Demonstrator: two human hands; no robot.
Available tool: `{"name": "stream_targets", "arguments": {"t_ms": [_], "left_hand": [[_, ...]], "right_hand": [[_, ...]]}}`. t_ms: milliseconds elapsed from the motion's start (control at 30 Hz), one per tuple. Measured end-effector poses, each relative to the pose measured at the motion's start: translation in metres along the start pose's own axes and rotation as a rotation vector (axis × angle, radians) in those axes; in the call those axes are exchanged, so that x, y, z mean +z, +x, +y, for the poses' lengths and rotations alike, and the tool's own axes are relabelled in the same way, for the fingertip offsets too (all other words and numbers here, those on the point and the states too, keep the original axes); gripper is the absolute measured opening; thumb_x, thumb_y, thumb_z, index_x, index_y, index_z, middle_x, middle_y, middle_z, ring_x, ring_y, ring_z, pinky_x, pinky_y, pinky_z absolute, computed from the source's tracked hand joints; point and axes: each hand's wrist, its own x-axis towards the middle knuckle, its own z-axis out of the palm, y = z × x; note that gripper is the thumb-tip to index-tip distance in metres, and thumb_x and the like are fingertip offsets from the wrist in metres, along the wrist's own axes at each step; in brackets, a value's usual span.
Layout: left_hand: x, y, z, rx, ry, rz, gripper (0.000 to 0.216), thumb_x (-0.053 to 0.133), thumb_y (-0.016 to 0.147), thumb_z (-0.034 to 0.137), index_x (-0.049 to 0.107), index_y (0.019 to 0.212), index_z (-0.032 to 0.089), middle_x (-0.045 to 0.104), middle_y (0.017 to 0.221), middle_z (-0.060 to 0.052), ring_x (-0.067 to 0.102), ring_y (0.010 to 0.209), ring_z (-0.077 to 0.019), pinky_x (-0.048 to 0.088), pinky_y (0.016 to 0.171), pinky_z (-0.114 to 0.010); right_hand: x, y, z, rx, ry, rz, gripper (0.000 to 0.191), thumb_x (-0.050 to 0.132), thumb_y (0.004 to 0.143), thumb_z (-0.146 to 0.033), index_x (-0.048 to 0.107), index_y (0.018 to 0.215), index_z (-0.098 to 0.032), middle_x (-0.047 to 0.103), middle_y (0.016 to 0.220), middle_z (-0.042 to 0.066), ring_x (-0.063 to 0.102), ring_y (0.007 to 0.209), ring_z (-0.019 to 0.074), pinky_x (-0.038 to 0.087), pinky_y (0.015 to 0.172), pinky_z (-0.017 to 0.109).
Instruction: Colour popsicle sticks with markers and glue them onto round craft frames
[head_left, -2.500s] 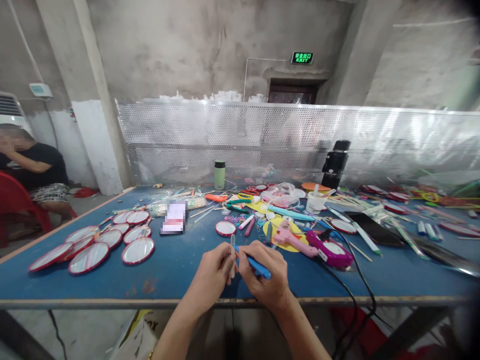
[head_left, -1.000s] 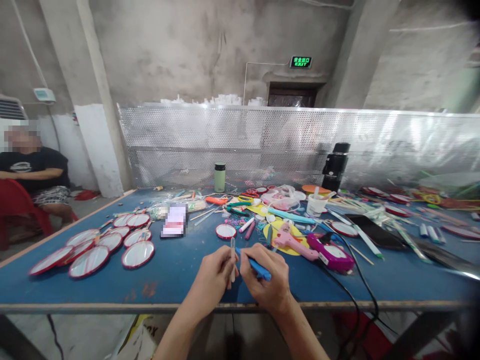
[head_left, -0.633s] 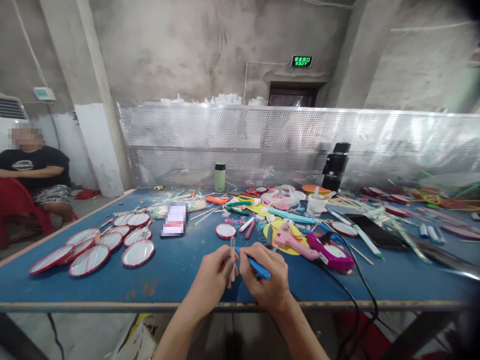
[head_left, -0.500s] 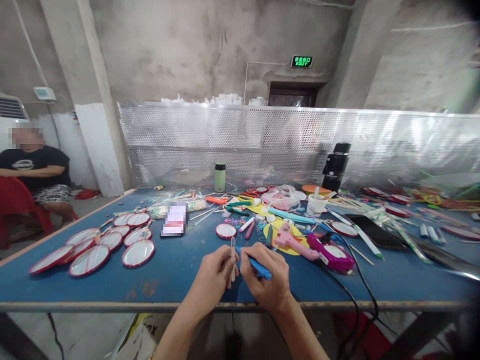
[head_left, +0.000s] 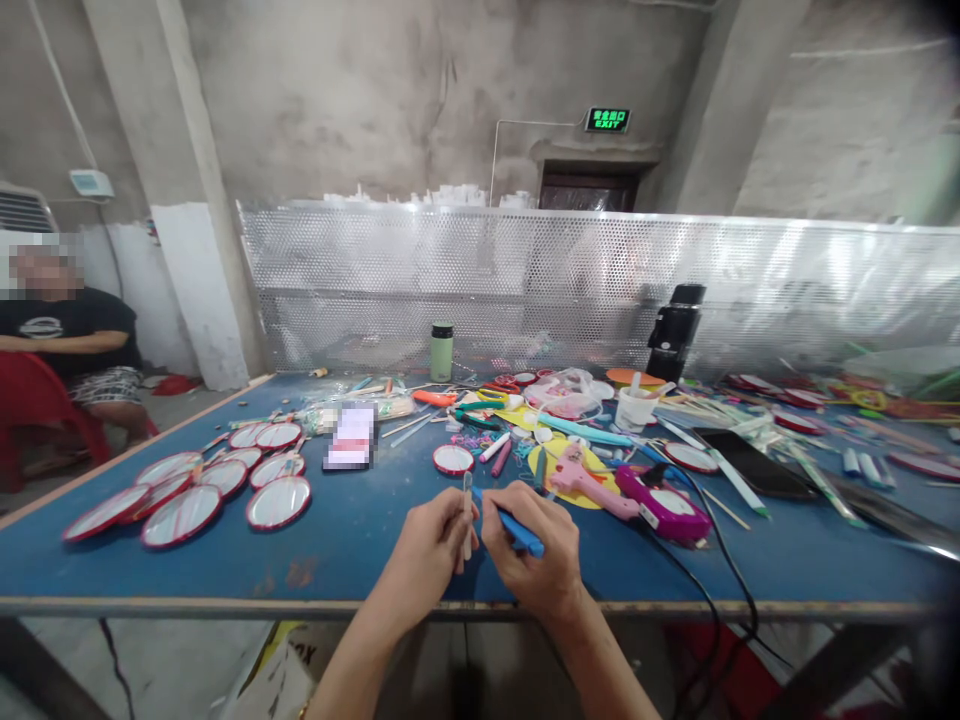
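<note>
Both hands [head_left: 431,537] curled, close together

- Hands: two, one left hand [head_left: 433,540] and one right hand [head_left: 534,538].
- Pale strip [head_left: 468,515], gripped on the left: one.
- Blue pen-like tool [head_left: 523,535], gripped on the right: one.
- Red-rimmed discs [head_left: 279,503], overlapping group at left: I count ten.
- Small red-rimmed disc [head_left: 453,459], ahead of the fingers: one.
- Phones: two, one lit phone [head_left: 352,437] and one dark phone [head_left: 750,463].
- Pink gun-shaped tool [head_left: 589,480]: one.
- Purple device [head_left: 666,504]: one.
- White cup [head_left: 634,410]: one.
- Bottles: two, one green bottle [head_left: 442,357] and one black bottle [head_left: 675,335].
- Exit sign [head_left: 608,120]: one.
- Seated person [head_left: 67,322]: one.
- Loose sticks [head_left: 694,410], right of centre: too jumbled for me to count.
</note>
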Motion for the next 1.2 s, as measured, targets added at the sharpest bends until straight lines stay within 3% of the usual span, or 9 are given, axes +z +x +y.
{"name": "stream_targets", "arguments": {"t_ms": [1200], "left_hand": [[-0.0010,0.0014,0.0012,0.006,0.021,-0.002,0.022,0.044,0.095,0.025,0.049,0.074,0.020,0.049,0.057,0.007,0.046,0.049,-0.0093,0.035,0.053,-0.021]], "right_hand": [[-0.0004,0.0008,-0.0022,-0.026,0.007,0.001,0.015,0.059,0.085,-0.004,0.061,0.089,-0.019,0.061,0.069,0.001,0.054,0.060,0.0134,0.045,0.059,0.026]]}}
